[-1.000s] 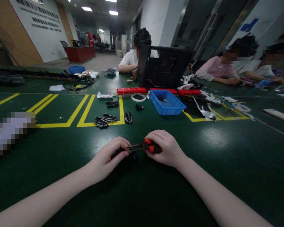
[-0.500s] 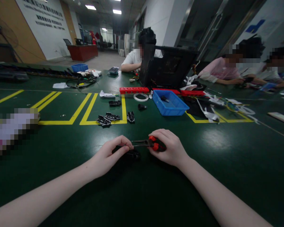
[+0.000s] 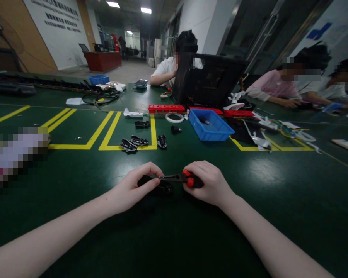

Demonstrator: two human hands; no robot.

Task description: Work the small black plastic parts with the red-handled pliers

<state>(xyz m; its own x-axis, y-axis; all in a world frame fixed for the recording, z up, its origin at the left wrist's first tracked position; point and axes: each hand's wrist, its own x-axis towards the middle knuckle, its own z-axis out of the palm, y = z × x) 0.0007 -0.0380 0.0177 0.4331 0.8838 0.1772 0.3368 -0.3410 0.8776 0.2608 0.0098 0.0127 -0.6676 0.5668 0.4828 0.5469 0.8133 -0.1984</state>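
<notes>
My right hand (image 3: 207, 181) is wrapped around the red-and-black handles of a pair of long-nose pliers (image 3: 174, 178), whose jaws point left and look closed. The tips of the jaws meet the thumb and forefinger of my left hand (image 3: 143, 181). These two fingers are pinched on something too small to make out. Below them a dark black part (image 3: 165, 187) sticks out from beneath my left hand; its left portion is hidden. Farther forward on the green table lie several black plastic parts with silvery metal pieces (image 3: 139, 140), and a black cone-shaped piece (image 3: 176, 129).
A blue bin (image 3: 211, 133) with a black piece inside stands ahead, right of centre. Behind it are red strips (image 3: 166, 108) and a large black case (image 3: 211, 83). A white ring (image 3: 174, 117), wires and scraps (image 3: 298, 133) lie around. Other people sit across the table.
The pliers' jaws, spread before, have come together at my left fingertips. My left thumb and forefinger have parted slightly behind the tips. The view has shifted a little.
</notes>
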